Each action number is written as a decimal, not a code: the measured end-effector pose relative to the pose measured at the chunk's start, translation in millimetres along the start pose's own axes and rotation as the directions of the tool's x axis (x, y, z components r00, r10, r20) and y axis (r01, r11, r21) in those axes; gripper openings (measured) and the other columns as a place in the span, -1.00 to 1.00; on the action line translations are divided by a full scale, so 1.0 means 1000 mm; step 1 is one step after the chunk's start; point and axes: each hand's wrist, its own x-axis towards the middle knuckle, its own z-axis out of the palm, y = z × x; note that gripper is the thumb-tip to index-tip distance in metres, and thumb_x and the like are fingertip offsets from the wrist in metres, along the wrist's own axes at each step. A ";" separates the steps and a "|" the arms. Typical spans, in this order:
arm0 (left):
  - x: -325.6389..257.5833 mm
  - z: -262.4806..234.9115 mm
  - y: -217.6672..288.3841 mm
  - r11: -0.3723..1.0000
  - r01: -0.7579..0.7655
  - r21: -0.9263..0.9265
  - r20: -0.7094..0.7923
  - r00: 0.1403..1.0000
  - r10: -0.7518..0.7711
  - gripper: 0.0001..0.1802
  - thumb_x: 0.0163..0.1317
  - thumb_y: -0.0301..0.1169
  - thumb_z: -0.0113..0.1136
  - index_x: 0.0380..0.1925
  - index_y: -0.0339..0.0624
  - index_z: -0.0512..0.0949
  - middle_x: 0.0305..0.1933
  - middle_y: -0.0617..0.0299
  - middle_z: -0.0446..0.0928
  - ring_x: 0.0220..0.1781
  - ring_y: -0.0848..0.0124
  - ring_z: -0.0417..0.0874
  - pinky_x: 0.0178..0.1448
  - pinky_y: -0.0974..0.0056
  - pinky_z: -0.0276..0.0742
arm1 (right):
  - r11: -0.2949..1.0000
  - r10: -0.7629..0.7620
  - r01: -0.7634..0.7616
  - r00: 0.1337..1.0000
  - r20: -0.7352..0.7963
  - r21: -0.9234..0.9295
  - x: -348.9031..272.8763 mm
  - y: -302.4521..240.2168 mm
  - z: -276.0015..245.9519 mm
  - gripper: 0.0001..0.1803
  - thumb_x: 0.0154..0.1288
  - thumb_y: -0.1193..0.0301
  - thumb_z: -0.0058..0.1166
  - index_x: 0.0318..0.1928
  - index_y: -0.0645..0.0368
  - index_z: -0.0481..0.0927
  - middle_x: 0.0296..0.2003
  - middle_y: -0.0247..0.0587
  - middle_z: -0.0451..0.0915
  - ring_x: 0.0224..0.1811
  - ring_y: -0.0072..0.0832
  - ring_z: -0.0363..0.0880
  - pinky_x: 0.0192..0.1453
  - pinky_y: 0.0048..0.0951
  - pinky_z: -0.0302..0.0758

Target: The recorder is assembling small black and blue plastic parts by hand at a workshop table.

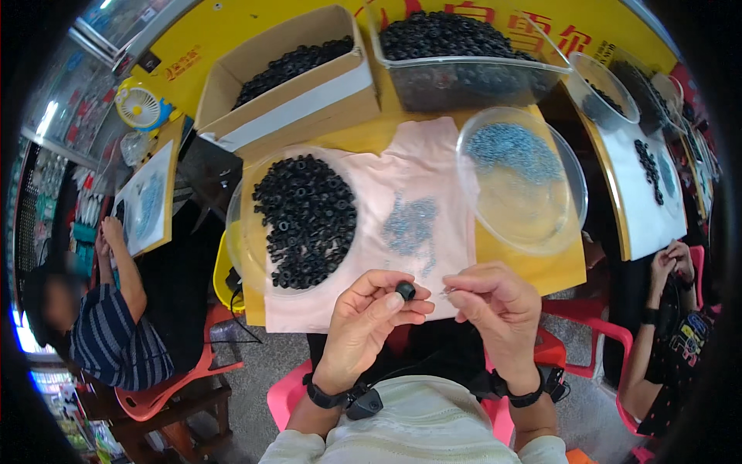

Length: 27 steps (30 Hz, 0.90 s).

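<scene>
Between thumb and fingers, my left hand (365,323) grips a small round black part (406,291) with a dark hollow in it. My right hand (501,311) is closed in a pinch on a thin silvery metal piece (445,292), too small to make out fully. The two hands are a short way apart, over the near edge of a pink cloth (371,185). A loose heap of small bluish-silver metal pieces (410,224) lies on this cloth just beyond my hands. To the left, a round clear tray holds many black ring-shaped parts (305,216).
Another clear round tray (568,232) at the right holds more metal pieces (514,151). Behind stand a cardboard box (301,104) and a clear plastic bin (479,77) of black parts. People sit at side tables left and right. A small yellow fan (139,107) stands far left.
</scene>
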 end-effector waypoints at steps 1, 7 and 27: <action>0.000 0.005 -0.002 1.000 0.013 0.004 0.009 1.000 -0.013 -0.70 0.43 -0.51 0.04 0.12 -0.37 0.44 0.00 -0.10 0.61 0.01 0.17 0.71 0.11 0.17 0.68 | 0.999 -0.003 0.003 1.000 0.012 0.040 -0.001 -0.001 0.000 -0.83 0.25 0.63 0.23 -0.13 0.29 0.70 -0.26 -0.19 0.65 -0.28 -0.59 0.61 -0.27 -0.63 0.52; 0.001 0.021 -0.007 0.999 0.006 0.054 0.006 1.000 -0.007 -0.67 0.45 -0.51 0.02 0.16 -0.38 0.40 -0.03 -0.06 0.62 -0.01 0.18 0.72 0.12 0.16 0.67 | 0.989 -0.036 0.034 0.999 0.008 0.146 -0.008 0.004 -0.004 -0.82 0.23 0.61 0.26 -0.13 0.26 0.71 -0.24 -0.23 0.61 -0.28 -0.61 0.61 -0.27 -0.64 0.52; -0.001 0.003 -0.027 0.996 -0.051 -0.074 0.002 0.999 0.051 -0.74 0.43 -0.55 0.04 0.09 -0.34 0.43 0.00 0.04 0.61 0.04 0.32 0.68 0.13 0.22 0.66 | 0.679 -0.464 0.474 0.869 0.172 -0.561 -0.008 0.013 0.013 -0.62 0.09 0.55 0.33 -0.01 0.19 0.68 -0.18 -0.19 0.58 -0.32 -0.36 0.58 -0.32 -0.45 0.54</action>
